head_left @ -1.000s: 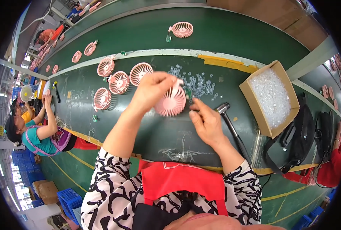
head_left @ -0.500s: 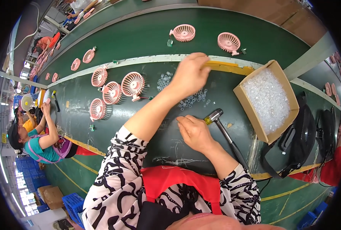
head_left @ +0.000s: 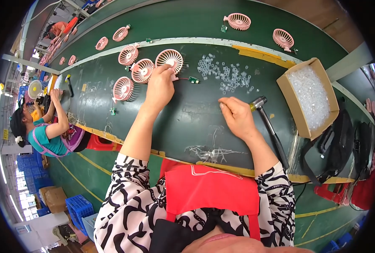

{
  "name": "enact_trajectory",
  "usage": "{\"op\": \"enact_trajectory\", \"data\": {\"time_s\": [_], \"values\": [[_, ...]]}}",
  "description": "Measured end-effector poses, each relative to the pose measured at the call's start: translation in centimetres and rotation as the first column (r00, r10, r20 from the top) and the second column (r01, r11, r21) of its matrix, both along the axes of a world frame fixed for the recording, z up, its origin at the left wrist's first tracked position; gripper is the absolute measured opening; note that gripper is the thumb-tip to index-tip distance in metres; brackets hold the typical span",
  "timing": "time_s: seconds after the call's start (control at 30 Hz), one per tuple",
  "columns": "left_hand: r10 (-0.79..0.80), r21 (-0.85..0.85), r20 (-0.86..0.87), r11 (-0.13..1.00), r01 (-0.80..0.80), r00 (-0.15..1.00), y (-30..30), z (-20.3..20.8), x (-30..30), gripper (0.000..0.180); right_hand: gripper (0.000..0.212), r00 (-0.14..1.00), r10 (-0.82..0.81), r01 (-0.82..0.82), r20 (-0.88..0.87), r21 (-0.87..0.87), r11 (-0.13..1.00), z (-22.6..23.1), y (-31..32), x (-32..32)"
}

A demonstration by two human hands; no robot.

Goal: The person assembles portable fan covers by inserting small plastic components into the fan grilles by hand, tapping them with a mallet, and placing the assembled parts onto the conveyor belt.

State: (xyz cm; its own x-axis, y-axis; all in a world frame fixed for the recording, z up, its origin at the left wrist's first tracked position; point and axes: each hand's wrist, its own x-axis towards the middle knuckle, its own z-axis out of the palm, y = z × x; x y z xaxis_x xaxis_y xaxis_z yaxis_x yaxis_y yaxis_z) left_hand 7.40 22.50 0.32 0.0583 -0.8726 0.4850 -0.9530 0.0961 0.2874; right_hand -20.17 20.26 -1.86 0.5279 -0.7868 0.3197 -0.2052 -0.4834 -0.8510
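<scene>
On a dark green worktop (head_left: 187, 114) beside a belt (head_left: 187, 25), a pink fan cover (head_left: 169, 58) lies under the fingertips of the left hand (head_left: 159, 87), at its near rim; I cannot tell whether they grip it. A wire (head_left: 182, 79) joins it to a small circuit board (head_left: 193, 79). Clear plastic bits (head_left: 230, 78) lie to its right. The right hand (head_left: 238, 116) is curled, its inside hidden, beside a hammer (head_left: 273, 135), with a cardboard box (head_left: 292, 105) farther right

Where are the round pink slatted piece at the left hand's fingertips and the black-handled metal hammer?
Round pink slatted piece (head_left: 169, 57): head view, on its slats.
Black-handled metal hammer (head_left: 274, 134): head view, midway along its handle.
</scene>
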Motion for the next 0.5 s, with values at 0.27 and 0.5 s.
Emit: {"op": "enact_trajectory", "data": {"time_s": [0.27, 0.5], "values": [[-0.167, -0.022, -0.24, 0.986, 0.167, 0.956, 5.3, -0.6, -4.9, 0.017, 0.016, 0.993, -0.062, 0.037, 0.102, 0.234, 0.972, -0.7, 0.1, -0.3], [-0.256, -0.034, -0.408, 0.964, 0.265, 0.877, 10.2, -1.2, -10.4, 0.035, 0.037, 0.966, 0.015, -0.108, -0.258, -0.352, 0.93, 3.8, 3.5, -1.3]]}}
